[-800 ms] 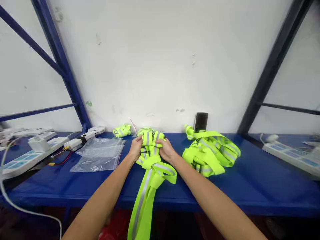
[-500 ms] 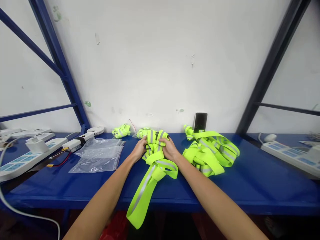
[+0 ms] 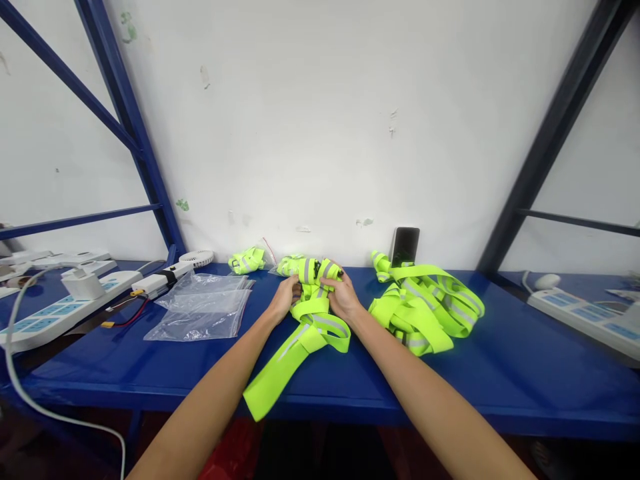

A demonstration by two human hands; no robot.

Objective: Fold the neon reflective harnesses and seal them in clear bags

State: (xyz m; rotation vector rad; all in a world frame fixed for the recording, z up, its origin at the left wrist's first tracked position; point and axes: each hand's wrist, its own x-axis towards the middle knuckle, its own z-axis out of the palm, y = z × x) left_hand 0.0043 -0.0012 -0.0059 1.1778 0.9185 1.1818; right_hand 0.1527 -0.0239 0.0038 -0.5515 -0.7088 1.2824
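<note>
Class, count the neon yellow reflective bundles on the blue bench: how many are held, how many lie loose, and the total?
Held in left hand and right hand: 1 (strap bundle)
Lying on blue bench: 2 (small bundle, large heap)
Total: 3

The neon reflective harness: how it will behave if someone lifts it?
The neon reflective harness will probably hang floppy, since its webbing bends and folds in loops under the left hand and right hand. It looks light. It may tangle, because the straps cross each other near the hands.

Blue metal bench with reflective straps
</note>
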